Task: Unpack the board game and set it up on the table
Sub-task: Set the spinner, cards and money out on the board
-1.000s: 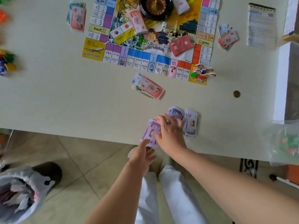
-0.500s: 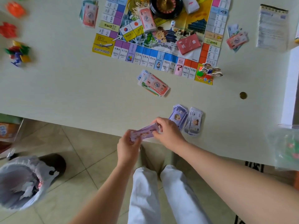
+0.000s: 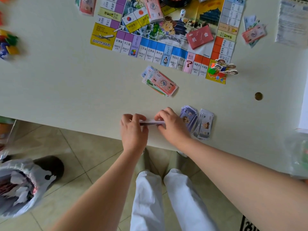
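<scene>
We pinch the thin stack of purple paper play-money notes [image 3: 152,122] edge-on between our hands, left hand [image 3: 133,130] and right hand [image 3: 171,125], at the pale tabletop's [image 3: 66,89] near edge, 6 o'clock from the colourful paper game board [image 3: 166,40]. A loose squeeze could spill notes over the edge, and our right hand could scatter the fanned purple notes [image 3: 189,116] at its 3 o'clock.

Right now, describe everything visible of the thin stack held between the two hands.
The thin stack is seen edge-on: layered sheets that look like paper, white on top, purplish-dark at the edges, squared and level. The left hand pinches its left end, the right hand its right end, both curled over the top. It is over the pale table near the front edge, left of the fanned purple notes; whether it rests on the tabletop cannot be told.
</scene>
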Tool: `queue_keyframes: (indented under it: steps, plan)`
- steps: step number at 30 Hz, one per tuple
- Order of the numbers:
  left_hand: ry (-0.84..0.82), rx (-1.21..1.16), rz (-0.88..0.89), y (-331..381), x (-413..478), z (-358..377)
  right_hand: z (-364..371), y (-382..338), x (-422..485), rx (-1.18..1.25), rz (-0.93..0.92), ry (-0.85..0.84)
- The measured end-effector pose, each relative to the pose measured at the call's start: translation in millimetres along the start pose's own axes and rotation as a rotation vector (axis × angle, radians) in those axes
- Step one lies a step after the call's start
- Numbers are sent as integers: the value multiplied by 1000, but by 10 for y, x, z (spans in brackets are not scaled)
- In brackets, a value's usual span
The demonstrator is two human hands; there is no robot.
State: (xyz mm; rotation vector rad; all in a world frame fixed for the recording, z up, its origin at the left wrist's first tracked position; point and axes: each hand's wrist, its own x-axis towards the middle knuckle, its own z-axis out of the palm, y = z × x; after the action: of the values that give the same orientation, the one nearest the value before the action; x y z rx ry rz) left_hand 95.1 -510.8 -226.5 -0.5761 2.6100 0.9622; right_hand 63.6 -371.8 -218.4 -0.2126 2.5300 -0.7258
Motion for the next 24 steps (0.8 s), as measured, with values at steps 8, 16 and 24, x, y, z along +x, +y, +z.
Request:
queue_keyframes:
  steps: [8, 16, 24]
  plan:
    - [6, -272, -71, 75, 126, -106, -64, -38, 59, 87, 39, -29]
    - [-340, -1273, -540, 581, 33, -346, -507, -273, 2, 1064, 434, -430]
    - [-264, -1494, -584, 979, 1, -399, -792, -189, -41, 858, 414, -189]
